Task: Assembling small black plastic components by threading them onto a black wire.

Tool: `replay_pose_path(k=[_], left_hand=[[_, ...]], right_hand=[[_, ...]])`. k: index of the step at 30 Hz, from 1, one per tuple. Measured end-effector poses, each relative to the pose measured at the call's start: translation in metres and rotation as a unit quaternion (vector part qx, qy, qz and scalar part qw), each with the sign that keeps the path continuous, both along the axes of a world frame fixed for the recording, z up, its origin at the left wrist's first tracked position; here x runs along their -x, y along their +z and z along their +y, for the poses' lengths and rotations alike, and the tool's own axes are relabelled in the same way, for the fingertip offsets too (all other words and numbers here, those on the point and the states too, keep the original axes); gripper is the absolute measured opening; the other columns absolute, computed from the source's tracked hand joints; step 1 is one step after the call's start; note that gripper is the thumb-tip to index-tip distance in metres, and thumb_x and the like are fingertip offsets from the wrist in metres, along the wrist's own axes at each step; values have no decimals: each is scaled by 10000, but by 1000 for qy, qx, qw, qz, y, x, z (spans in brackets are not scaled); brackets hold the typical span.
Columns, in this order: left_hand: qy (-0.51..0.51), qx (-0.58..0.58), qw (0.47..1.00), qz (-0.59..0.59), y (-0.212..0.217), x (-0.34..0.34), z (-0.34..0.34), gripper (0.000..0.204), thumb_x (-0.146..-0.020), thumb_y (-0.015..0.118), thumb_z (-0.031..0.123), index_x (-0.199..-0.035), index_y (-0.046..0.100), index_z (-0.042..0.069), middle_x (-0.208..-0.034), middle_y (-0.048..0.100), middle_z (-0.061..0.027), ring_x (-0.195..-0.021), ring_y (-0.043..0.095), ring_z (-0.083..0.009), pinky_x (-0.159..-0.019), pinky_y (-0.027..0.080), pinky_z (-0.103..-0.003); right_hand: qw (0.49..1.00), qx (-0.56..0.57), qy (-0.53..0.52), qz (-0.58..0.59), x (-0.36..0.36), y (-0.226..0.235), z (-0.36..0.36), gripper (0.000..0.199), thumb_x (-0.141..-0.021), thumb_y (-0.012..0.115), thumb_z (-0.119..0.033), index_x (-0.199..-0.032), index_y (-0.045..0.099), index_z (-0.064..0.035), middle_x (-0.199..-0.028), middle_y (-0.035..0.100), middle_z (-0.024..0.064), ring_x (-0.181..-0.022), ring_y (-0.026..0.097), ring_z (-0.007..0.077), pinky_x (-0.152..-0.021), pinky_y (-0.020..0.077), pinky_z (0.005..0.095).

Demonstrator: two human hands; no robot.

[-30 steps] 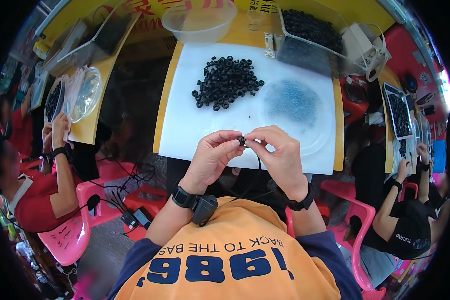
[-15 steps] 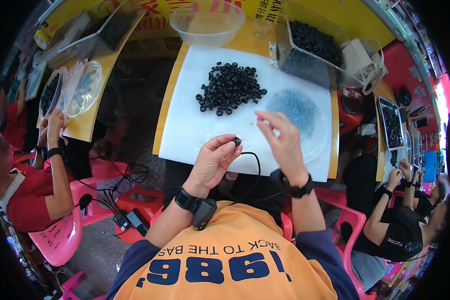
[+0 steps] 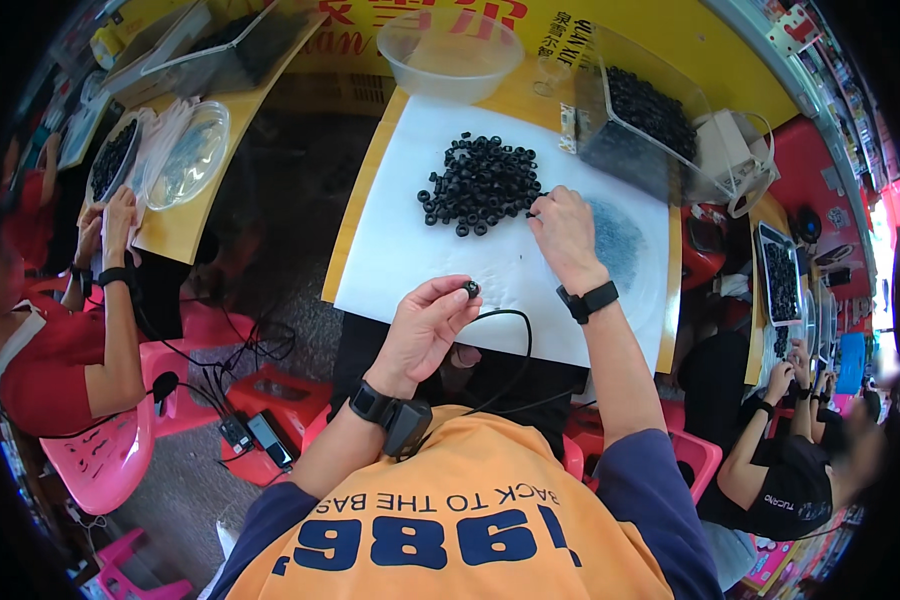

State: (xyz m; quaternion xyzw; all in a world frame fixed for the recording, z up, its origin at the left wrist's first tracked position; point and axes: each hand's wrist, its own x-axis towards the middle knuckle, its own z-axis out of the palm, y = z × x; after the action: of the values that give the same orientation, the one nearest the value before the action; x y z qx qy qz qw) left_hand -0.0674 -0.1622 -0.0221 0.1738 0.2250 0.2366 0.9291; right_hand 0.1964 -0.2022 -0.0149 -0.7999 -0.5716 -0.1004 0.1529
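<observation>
We look down on one table (image 3: pixel 535 100) spread with one white sheet (image 3: pixel 400 255), where we count one black piece (image 3: pixel 472 288) held above the sheet's near part and, farther off, one heap of black pieces (image 3: pixel 480 180), dozens strong but too tightly stacked for us to number. The left grip (image 3: pixel 422 335) is pinched, thumb and forefinger together on that single piece. The right grip (image 3: pixel 567 240) is at the heap's right side, its fingertips (image 3: pixel 541 208) drawn in and touching or nearly touching the pieces there; we cannot tell whether they have clamped on one. Just right of that grip lies one patch of blue-tinted, see-through bits (image 3: pixel 620 240), too fine to count. At the far side we find one clear bowl (image 3: pixel 450 85) to the left, one small packet (image 3: pixel 567 128), and one clear bin (image 3: pixel 620 160) to the right, loaded with more black pieces. One black cable (image 3: pixel 528 335) loops at the near edge, right of the left grip, and we count two black wristbands (image 3: pixel 588 302), one on each wrist
</observation>
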Motion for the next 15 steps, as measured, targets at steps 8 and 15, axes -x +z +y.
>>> replay_pose_path(k=[8, 15], left_hand=[[8, 14, 1000, -4, 1, -1, 4, 219, -969, 632, -11, -1188, 639, -18, -1116, 693, -130, -1025, 694, -201, -919, 596, -296], [8, 6, 1000, -7, 0, -2, 3, 214, -963, 636, -24, -1175, 654, -19, -1109, 697, -117, -1011, 700, -191, -913, 598, -290]], right_hand=[[894, -78, 7, 441, 66, 59, -33, 129, -833, 747, -102, -888, 706, 7, -709, 655, 36, -668, 605, 107, -663, 494, 272], [857, -64, 28, 510, 104, 72, -57, 165, -862, 725, -56, -1013, 755, 1, -796, 700, 36, -727, 609, 81, -705, 504, 243]])
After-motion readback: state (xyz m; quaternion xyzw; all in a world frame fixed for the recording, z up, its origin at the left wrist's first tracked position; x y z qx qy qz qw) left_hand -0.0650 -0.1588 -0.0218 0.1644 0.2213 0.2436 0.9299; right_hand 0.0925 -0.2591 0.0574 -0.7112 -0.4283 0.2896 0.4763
